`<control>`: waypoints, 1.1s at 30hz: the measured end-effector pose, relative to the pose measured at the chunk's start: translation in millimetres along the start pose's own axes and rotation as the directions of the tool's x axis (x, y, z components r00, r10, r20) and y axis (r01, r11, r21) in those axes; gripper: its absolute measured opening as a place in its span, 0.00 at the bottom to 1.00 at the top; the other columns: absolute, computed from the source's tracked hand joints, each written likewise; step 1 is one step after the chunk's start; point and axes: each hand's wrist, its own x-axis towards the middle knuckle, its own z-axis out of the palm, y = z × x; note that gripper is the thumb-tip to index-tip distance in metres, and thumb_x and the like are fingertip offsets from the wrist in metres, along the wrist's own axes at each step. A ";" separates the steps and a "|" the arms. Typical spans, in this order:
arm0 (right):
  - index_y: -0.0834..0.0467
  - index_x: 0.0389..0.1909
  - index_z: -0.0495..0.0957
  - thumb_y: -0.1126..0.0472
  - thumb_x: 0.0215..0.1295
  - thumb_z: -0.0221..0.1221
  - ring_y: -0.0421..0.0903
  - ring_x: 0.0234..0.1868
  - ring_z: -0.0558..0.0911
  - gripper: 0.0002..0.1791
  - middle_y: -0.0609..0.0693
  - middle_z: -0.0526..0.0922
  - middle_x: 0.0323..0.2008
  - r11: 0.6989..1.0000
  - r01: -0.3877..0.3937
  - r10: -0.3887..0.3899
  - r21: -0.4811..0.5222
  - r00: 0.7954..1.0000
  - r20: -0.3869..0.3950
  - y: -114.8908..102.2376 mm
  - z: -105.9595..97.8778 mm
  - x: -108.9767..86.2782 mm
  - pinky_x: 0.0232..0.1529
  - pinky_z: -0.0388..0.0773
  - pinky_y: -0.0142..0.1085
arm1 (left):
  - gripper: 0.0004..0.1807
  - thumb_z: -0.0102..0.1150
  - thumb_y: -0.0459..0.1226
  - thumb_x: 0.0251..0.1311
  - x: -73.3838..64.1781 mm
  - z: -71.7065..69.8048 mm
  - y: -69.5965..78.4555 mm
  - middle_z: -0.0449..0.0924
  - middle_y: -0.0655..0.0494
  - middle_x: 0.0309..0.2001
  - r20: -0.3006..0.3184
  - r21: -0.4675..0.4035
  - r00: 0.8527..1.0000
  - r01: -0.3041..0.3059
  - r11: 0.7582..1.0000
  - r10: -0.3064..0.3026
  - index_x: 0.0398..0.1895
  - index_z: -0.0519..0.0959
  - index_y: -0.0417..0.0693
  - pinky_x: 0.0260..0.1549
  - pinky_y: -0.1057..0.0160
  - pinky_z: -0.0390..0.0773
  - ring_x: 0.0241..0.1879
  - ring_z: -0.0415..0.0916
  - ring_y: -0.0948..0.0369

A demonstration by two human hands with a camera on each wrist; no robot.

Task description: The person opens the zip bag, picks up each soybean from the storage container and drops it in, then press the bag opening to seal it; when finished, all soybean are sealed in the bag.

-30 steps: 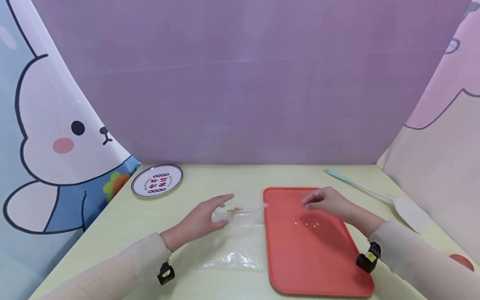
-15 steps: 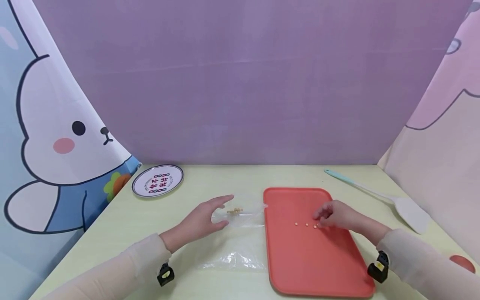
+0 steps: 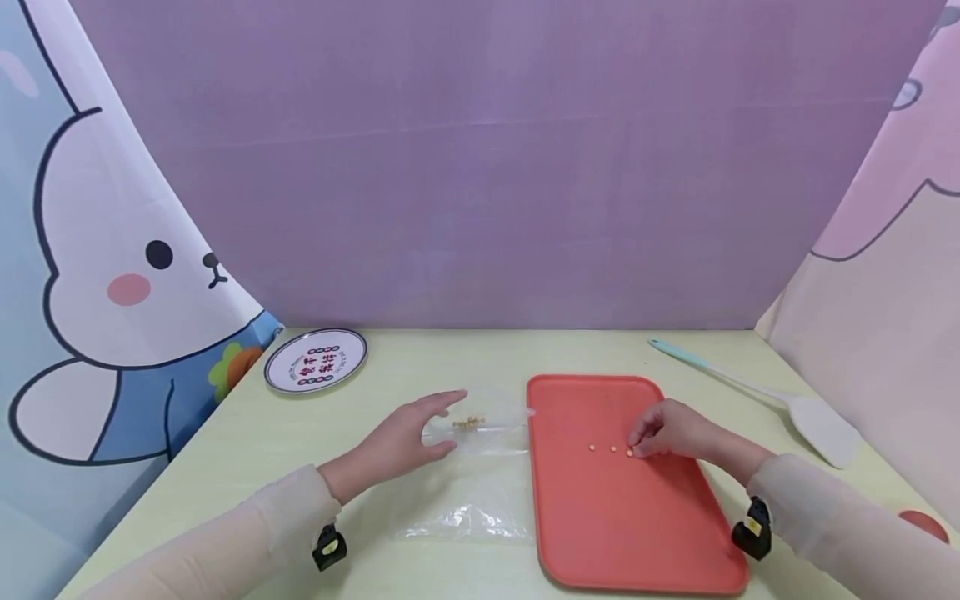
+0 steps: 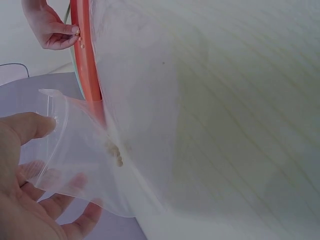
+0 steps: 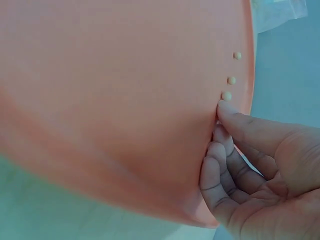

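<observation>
A clear zip bag (image 3: 480, 492) lies left of the red tray (image 3: 585, 533), with several soybeans (image 3: 469, 422) gathered inside. My left hand (image 3: 397, 442) holds the bag near its zip end, thumb and fingers bent round it and spread apart; some fingers show through the plastic in the left wrist view. On the tray, my right hand (image 3: 671, 429) has its thumb and forefinger brought together at the end of a short row of loose soybeans (image 5: 231, 80). It pinches at a soybean there, which the fingertips hide. The closest visible soybean (image 5: 226, 96) lies right beside the thumb tip.
A white plate (image 3: 316, 362) with red lettering stands at the back left of the pale table. A white spatula (image 3: 817, 425) with a mint handle lies right of the tray. A red round object (image 3: 924, 525) shows at the right edge, partly behind the sleeve.
My right hand has come down and slightly right from above the tray to the right end of the soybean row, covering one soybean. The left hand and bag have stayed in place.
</observation>
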 end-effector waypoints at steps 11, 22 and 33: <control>0.69 0.40 0.81 0.66 0.61 0.63 0.43 0.31 0.82 0.10 0.53 0.86 0.33 0.981 -0.031 0.028 0.190 0.999 0.019 9.0 -8.0 6.5 0.34 0.82 0.34 | 0.37 0.67 0.37 0.57 -0.2 0.4 0.8 0.69 0.51 0.68 0.026 -0.005 0.999 0.021 1.000 -0.021 0.70 0.65 0.47 0.57 0.52 0.76 0.56 0.78 0.54; 0.71 0.47 0.79 0.61 0.62 0.64 0.49 0.41 0.85 0.18 0.58 0.86 0.41 0.969 0.030 -0.031 0.246 1.000 -0.003 -24.6 -12.5 17.5 0.48 0.82 0.44 | 0.37 0.67 0.36 0.57 2.0 -1.6 0.2 0.69 0.51 0.68 0.029 -0.010 0.999 0.027 1.000 -0.027 0.71 0.64 0.47 0.56 0.52 0.77 0.56 0.77 0.54; 0.64 0.43 0.82 0.59 0.61 0.65 0.51 0.42 0.85 0.14 0.51 0.87 0.37 0.953 0.068 -0.061 0.296 0.998 -0.034 -61.9 -6.1 30.4 0.51 0.79 0.51 | 0.37 0.67 0.36 0.57 4.0 -2.8 2.0 0.69 0.52 0.67 0.031 -0.007 0.999 0.026 1.000 -0.026 0.71 0.64 0.49 0.56 0.52 0.77 0.56 0.77 0.54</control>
